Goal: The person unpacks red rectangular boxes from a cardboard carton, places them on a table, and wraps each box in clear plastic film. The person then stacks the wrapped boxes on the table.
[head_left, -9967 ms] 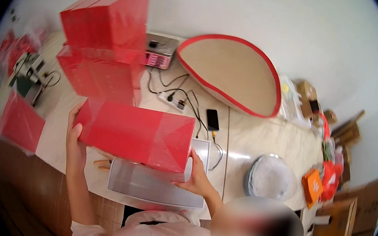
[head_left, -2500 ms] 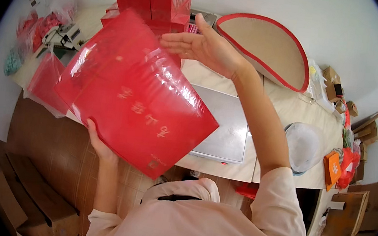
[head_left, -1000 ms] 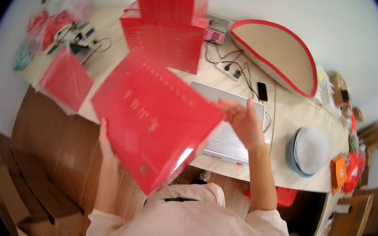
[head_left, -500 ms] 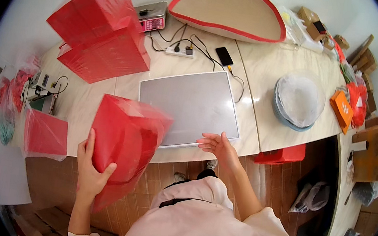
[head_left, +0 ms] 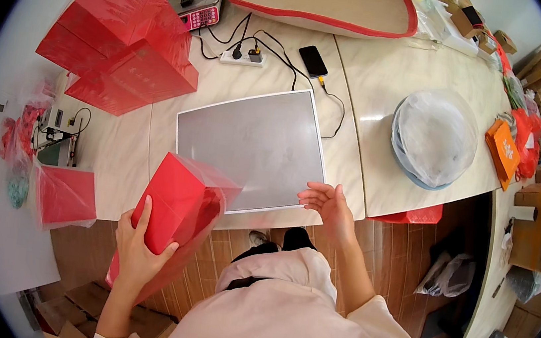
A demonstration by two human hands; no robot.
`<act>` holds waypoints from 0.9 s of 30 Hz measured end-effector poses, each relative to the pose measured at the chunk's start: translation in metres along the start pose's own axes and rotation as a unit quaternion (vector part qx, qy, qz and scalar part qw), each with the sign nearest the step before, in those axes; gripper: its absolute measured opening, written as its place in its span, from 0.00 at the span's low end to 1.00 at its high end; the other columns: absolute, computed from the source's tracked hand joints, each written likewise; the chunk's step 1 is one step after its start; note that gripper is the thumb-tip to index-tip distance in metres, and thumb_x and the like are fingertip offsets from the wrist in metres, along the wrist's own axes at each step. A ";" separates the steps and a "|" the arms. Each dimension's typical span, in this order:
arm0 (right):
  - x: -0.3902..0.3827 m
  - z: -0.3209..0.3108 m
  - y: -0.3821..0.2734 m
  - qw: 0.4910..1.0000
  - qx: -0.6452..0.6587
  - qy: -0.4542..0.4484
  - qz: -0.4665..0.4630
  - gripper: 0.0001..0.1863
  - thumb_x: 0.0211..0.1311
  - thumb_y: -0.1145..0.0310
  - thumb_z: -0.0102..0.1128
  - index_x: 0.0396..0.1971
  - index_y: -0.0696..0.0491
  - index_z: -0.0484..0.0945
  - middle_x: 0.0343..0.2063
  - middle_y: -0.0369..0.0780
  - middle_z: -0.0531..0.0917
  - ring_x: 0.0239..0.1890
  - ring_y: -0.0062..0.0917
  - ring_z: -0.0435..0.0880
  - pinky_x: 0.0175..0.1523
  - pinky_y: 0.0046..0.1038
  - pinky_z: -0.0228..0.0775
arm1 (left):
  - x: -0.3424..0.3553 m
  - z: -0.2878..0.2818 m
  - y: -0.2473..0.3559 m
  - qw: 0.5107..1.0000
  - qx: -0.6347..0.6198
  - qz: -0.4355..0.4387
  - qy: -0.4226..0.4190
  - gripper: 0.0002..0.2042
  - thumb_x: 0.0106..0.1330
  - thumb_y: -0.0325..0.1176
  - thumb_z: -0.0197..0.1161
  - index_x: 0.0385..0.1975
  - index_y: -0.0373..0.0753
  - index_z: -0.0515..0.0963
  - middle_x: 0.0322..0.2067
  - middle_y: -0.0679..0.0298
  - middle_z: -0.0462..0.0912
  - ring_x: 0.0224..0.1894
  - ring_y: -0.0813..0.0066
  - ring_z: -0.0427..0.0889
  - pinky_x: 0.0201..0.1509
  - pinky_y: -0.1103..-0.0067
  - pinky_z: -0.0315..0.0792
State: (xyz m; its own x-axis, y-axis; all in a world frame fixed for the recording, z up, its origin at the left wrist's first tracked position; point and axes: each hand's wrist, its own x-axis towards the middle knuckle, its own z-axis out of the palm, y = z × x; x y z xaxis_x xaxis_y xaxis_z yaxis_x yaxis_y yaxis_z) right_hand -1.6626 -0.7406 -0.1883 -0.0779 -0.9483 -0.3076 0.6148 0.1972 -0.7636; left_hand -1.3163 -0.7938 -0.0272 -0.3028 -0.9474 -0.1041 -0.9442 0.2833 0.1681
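Note:
A red box (head_left: 172,208) in a loose clear plastic bag is held in my left hand (head_left: 142,244), fingers and thumb spread round its side. It hangs tilted over the table's front edge, and the bag's slack end (head_left: 219,183) reaches over a flat grey panel with a white rim (head_left: 252,150). My right hand (head_left: 331,209) holds nothing; its fingers are apart, near the panel's front right corner. Several more plastic-wrapped red boxes (head_left: 123,52) are stacked on the table at the back left.
A scale (head_left: 198,10), a white power strip (head_left: 243,58) with cables and a black phone (head_left: 313,60) lie toward the back. At right stands a plastic-lined blue tub (head_left: 431,137). Another bagged red box (head_left: 67,196) sits at left; cardboard boxes (head_left: 538,223) line the right.
The red box in my left hand has moved down toward me and turned, drawing back from the grey panel. My right hand has shifted slightly to the right, still free.

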 end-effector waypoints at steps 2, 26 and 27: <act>0.005 -0.006 -0.001 1.000 0.014 0.005 0.001 0.33 0.74 0.48 0.21 0.51 0.58 0.72 0.41 0.44 0.81 0.45 0.29 0.78 0.53 0.31 0.65 | 0.008 0.001 0.007 1.000 -0.001 -0.002 -0.001 0.48 0.42 0.43 0.74 0.68 0.47 0.56 0.51 0.50 0.63 0.53 0.52 0.65 0.57 0.61 0.60; -0.010 0.159 -0.122 0.486 -0.781 -0.279 -0.274 0.57 0.34 0.49 0.74 0.66 0.51 0.54 0.63 0.56 0.58 0.64 0.51 0.59 0.66 0.50 0.51 | 0.067 0.006 0.056 0.899 0.017 0.435 0.047 0.38 0.44 0.54 0.71 0.54 0.43 0.67 0.46 0.55 0.72 0.48 0.59 0.72 0.50 0.67 0.62; -0.021 0.157 -0.118 0.504 -0.780 -0.290 -0.229 0.59 0.32 0.47 0.75 0.66 0.52 0.53 0.63 0.57 0.58 0.63 0.51 0.60 0.65 0.51 0.52 | 0.063 0.008 0.062 0.874 0.024 0.481 0.059 0.36 0.44 0.55 0.71 0.51 0.42 0.67 0.44 0.56 0.73 0.47 0.61 0.73 0.50 0.67 0.63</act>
State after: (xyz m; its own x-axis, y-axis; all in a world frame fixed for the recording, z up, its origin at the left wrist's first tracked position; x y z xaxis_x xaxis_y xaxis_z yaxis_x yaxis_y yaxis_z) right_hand -1.6107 -0.7829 -0.0029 0.5906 -0.8066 -0.0236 -0.7650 -0.5503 -0.3347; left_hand -1.3953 -0.8346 -0.0308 -0.9472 -0.2746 0.1656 -0.2647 0.9610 0.0794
